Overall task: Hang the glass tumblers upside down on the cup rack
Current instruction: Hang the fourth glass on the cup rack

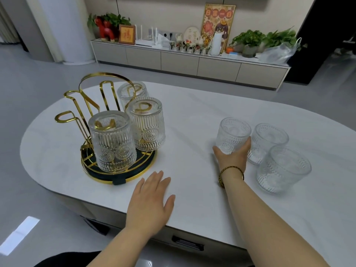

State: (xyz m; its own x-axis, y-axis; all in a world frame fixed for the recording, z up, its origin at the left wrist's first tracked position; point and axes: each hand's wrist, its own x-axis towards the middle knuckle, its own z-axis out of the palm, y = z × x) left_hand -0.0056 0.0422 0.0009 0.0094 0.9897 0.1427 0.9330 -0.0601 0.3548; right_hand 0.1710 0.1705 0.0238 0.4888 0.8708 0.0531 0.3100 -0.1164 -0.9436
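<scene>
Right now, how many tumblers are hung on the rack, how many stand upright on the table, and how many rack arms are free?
Hung upside down: 3
Upright on table: 3
Free rack arms: 3
Total tumblers: 6

Little readable text. Small framed plaque [127,34] on the sideboard [179,60], near its left end: one gold Chinese character on red, looks like 福. Tall framed poster [218,26] leaning at the back edge, right of the middle: four red squares along its top hold characters, too blurred to read. Round white plaque [192,36] just left of the poster: small lettering, unreadable. No text on the glasses, the rack or the table.
</scene>
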